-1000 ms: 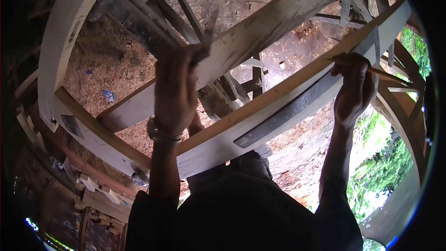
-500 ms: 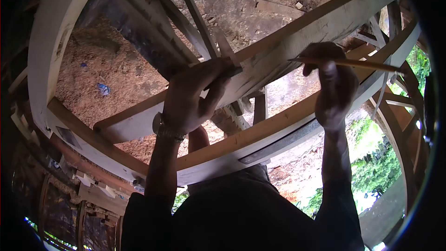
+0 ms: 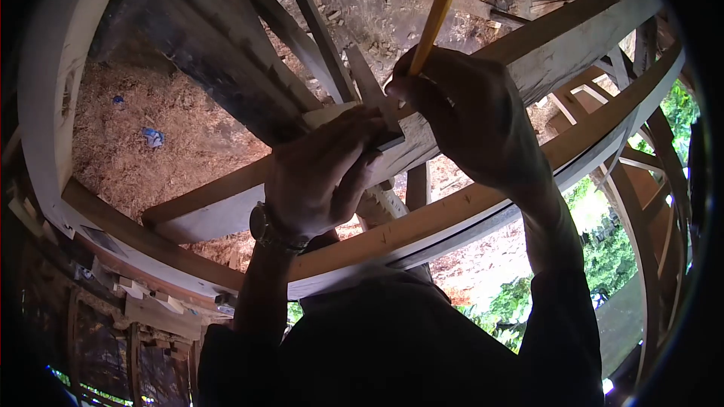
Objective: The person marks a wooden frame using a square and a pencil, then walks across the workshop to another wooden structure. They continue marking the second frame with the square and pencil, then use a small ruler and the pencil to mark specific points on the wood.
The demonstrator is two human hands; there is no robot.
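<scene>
My left hand point(image 3: 320, 169), with a watch on its wrist, is closed over a try square point(image 3: 368, 87) and presses it against a long wooden beam point(image 3: 562, 60). The square's thin blade lies across the beam's top edge; its dark stock shows beyond my fingertips. My right hand point(image 3: 479, 117) pinches a yellow pencil point(image 3: 437, 19) near its lower end, eraser end up. The pencil's tip is hidden behind my fingers, which are close beside the square's blade.
A curved timber point(image 3: 422, 226) crosses between my body and the beam. Another curved timber point(image 3: 45, 90) rises at the left. Dark planks point(image 3: 226, 45) slant behind the beam. Wood shavings and a blue scrap point(image 3: 153, 137) lie on the ground. Greenery shows at the right.
My right hand has moved left to the square, and the pencil has swung from nearly level to upright. My left hand stays on the square at the beam.
</scene>
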